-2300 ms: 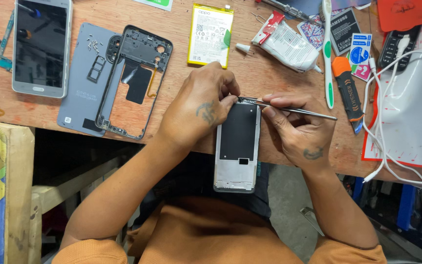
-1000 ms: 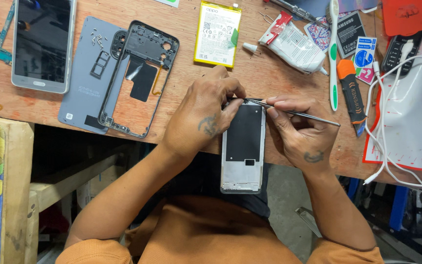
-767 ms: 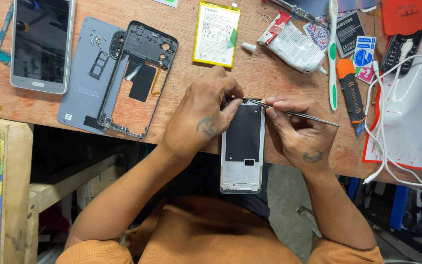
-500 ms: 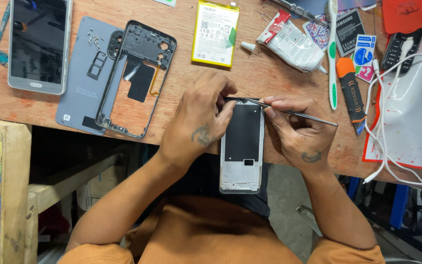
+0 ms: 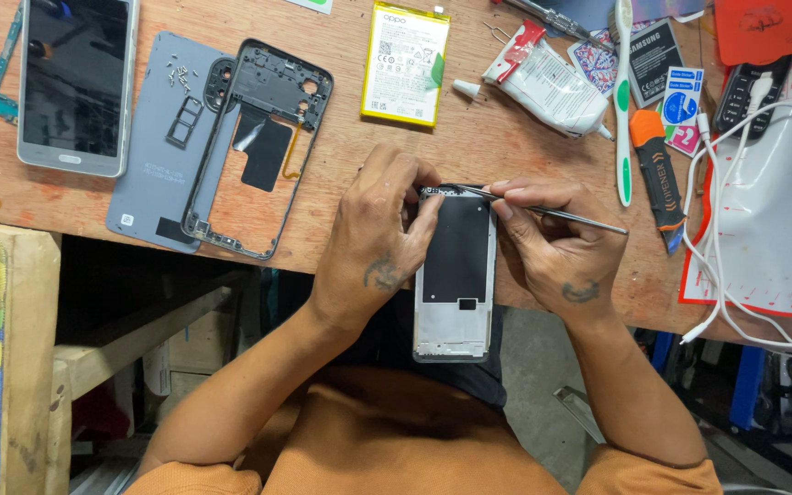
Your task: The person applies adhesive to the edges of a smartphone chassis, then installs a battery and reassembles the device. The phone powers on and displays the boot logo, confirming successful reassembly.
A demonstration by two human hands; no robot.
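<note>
We are gripping the opened phone body [image 5: 454, 275] with our left hand [image 5: 373, 243], fingers curled around its left edge, at the near edge of the wooden bench [image 5: 469, 137]. Our right hand [image 5: 556, 247] is pinching thin metal tweezers [image 5: 543, 211], tips reaching its top corner. The teardown is looking well advanced: the yellow battery [image 5: 405, 62], grey back cover [image 5: 153, 137] and black mid frame [image 5: 254, 147] are lying removed; top-edge work is remaining.

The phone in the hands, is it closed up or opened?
Opened. The phone shows its bare silver inside frame and a black panel, with no back cover on. The left hand steadies it while the right hand holds thin tweezers at its top edge.
</note>
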